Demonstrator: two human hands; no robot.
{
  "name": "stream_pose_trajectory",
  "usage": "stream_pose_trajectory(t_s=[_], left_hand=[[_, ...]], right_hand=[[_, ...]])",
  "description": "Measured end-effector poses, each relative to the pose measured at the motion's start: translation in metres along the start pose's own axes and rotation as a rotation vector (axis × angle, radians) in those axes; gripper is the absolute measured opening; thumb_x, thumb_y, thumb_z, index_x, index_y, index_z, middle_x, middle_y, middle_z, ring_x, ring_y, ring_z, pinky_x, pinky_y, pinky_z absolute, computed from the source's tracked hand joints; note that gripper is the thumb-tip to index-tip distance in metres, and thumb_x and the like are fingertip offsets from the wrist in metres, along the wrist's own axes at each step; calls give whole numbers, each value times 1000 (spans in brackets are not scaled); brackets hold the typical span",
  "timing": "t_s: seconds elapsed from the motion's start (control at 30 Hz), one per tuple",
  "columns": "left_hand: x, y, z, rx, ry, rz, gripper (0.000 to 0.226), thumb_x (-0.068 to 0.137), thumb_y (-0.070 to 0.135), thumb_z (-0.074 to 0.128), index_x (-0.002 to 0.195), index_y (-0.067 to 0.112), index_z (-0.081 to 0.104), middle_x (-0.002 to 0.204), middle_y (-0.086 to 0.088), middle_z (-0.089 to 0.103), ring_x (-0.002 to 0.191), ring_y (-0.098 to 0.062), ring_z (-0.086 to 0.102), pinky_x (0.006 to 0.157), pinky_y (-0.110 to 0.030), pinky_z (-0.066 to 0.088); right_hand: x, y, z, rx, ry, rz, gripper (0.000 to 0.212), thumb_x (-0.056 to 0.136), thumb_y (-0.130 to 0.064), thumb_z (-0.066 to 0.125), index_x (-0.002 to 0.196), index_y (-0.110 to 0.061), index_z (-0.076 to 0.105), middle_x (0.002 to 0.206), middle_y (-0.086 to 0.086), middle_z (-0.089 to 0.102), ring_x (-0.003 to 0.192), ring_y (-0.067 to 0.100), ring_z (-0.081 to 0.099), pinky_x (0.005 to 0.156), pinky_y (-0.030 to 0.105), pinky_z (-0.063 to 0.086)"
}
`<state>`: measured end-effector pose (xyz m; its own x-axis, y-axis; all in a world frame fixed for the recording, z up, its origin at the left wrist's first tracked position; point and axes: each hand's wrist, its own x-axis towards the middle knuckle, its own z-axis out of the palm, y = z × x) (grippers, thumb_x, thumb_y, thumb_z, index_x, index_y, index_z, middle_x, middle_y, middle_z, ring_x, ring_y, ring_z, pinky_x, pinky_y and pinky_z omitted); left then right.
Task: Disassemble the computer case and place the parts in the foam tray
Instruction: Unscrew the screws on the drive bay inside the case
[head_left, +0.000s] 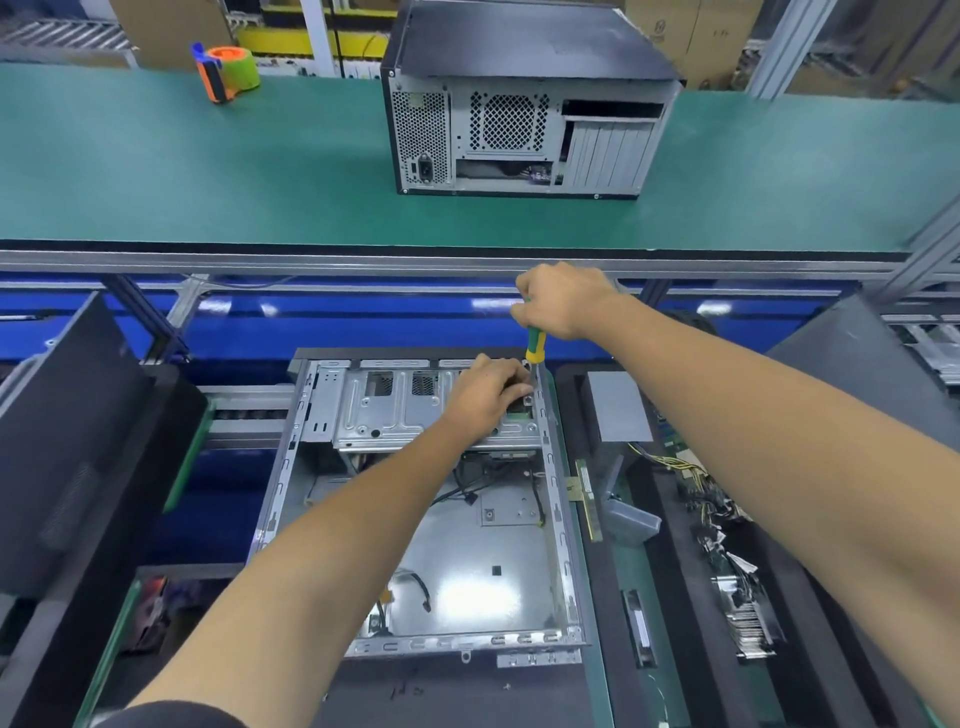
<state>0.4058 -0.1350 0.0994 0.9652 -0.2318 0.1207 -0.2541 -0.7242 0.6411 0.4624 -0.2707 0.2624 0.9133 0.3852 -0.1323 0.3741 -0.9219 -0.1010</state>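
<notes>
Working at the far right corner of the open computer case (415, 519), we grip a yellow-green screwdriver (535, 349) in our right hand (563, 301) while our left hand (488, 392) rests curled on the drive cage (395, 410), steadying it. We judge the job well along: boards and cables already lie in the foam tray (670, 597) beside the case; cage and loose wiring remain.

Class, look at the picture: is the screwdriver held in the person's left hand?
No: the right hand grips the screwdriver, while the left hand rests on the metal bracket inside the open case.
</notes>
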Motion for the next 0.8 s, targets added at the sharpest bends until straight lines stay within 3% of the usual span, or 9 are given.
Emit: stream_pose_trajectory(t_s=[0.1, 0.23, 0.43, 0.6, 0.8], left_hand=[[-2, 0, -1, -27, -3, 10, 16, 99, 33, 63, 106, 20, 69, 91, 16, 60, 98, -14, 44, 76, -35, 37], [-2, 2, -2, -3, -18, 21, 14, 99, 32, 63, 103, 20, 67, 99, 8, 65, 101, -17, 45, 81, -39, 41], [-5, 5, -4, 11, -20, 22, 9, 99, 27, 63, 102, 19, 66, 91, 12, 57, 104, -22, 51, 85, -44, 45], [-7, 6, -3, 3, 5, 19, 5, 99, 23, 64, 100, 19, 65, 82, 24, 42, 87, -19, 50, 82, -43, 47], [-6, 6, -3, -18, -15, 6, 6, 98, 24, 65, 93, 23, 62, 86, 16, 55, 96, -20, 48, 80, -40, 41]], right_hand=[[1, -1, -3, -3, -28, 12, 22, 88, -36, 56, 71, -22, 55, 72, 0, 60, 66, 18, 51, 55, 32, 31], [0, -3, -3, -3, -43, 25, 22, 88, -36, 55, 72, -21, 56, 73, 1, 61, 69, 23, 54, 56, 32, 32], [-2, -5, -3, -4, -58, 42, 23, 91, -35, 53, 73, -21, 54, 74, 1, 60, 69, 23, 53, 56, 32, 33], [-4, -8, -3, -16, -112, 33, 20, 92, -33, 52, 76, -22, 50, 75, 0, 58, 67, 21, 50, 58, 33, 32], [-5, -11, -12, -1, -279, -26, 17, 94, -28, 55, 81, -22, 47, 76, 6, 64, 60, 24, 54, 56, 31, 36]])
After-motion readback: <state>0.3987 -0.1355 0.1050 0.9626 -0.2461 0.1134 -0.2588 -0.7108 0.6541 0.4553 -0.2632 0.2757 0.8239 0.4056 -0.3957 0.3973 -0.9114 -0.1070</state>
